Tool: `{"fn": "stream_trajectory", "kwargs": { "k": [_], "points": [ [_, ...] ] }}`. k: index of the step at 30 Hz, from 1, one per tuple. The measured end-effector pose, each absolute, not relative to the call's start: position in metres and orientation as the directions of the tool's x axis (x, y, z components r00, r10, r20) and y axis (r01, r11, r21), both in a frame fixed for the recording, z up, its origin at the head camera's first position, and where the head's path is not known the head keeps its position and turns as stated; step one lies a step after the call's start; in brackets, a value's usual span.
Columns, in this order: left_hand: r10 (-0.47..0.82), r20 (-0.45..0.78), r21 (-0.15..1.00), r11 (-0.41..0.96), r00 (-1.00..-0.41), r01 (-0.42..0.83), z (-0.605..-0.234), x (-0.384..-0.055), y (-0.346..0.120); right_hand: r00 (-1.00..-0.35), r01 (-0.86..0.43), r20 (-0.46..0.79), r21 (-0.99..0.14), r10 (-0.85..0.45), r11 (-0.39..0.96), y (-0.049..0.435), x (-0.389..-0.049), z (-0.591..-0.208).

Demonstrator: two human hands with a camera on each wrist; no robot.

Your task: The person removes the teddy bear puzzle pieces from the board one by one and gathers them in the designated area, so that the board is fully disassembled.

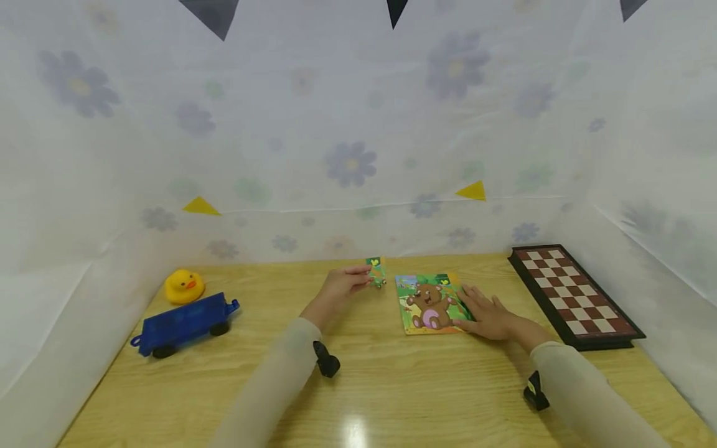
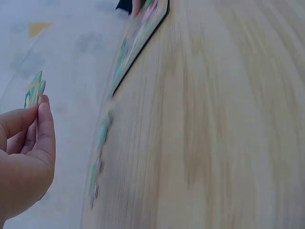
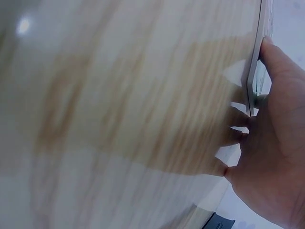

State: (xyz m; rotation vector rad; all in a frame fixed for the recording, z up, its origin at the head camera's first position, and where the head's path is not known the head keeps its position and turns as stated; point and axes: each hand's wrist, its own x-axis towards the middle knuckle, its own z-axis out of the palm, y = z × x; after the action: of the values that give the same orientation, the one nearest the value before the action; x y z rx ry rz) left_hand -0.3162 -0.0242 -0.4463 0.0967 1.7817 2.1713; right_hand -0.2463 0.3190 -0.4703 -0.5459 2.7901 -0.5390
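Observation:
A square picture puzzle (image 1: 430, 305) with a brown bear on it lies flat on the table. My right hand (image 1: 486, 314) is at its right side, fingers spread and touching the edge. In the left wrist view, my left hand (image 2: 28, 152) pinches a small colourful puzzle piece (image 2: 34, 90) between thumb and fingertips, raised above the table. Seen from the head, that hand (image 1: 343, 287) is left of the puzzle, apart from it. Loose puzzle pieces (image 2: 102, 133) lie on the table near it, mostly hidden by the hand in the head view.
On the left side stand a yellow rubber duck (image 1: 184, 286) and a blue toy trailer (image 1: 185, 323) with black wheels. A chessboard (image 1: 571, 289) with a dark frame lies at the right. A white flowered cloth (image 1: 358, 124) hangs behind the wooden table (image 1: 392, 386).

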Motion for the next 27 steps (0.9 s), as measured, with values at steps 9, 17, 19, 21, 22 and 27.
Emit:
{"fn": "stream_trajectory", "kwargs": {
  "k": [9,17,19,21,22,27],
  "points": [
    [0.132,-0.195,0.961,-0.172,-0.972,-0.217,-0.451,-0.323,-0.094,-0.886,-0.334,-0.153,-0.444,-0.437,0.832,0.321,-0.247,-0.472],
    [0.043,-0.217,0.974,-0.057,-0.975,-0.219,-0.463,-0.326,-0.119,-0.901,-0.317,-0.155,-0.401,-0.404,0.86,0.324,-0.251,-0.482],
    [0.019,-0.228,0.972,-0.057,-0.974,-0.229,-0.464,-0.327,-0.119,-0.904,-0.31,-0.159,-0.397,-0.397,0.864,0.325,-0.252,-0.485],
    [0.0,-0.235,0.971,-0.046,-0.972,-0.235,-0.464,-0.327,-0.118,-0.904,-0.309,-0.159,-0.397,-0.396,0.864,0.325,-0.252,-0.486],
    [-0.006,-0.236,0.971,-0.038,-0.972,-0.236,-0.463,-0.326,-0.118,-0.904,-0.31,-0.157,-0.397,-0.397,0.864,0.325,-0.252,-0.486],
    [-0.031,-0.246,0.969,0.027,-0.969,-0.247,-0.462,-0.327,-0.115,-0.902,-0.32,-0.145,-0.408,-0.407,0.855,0.324,-0.25,-0.481]
  ]
}}
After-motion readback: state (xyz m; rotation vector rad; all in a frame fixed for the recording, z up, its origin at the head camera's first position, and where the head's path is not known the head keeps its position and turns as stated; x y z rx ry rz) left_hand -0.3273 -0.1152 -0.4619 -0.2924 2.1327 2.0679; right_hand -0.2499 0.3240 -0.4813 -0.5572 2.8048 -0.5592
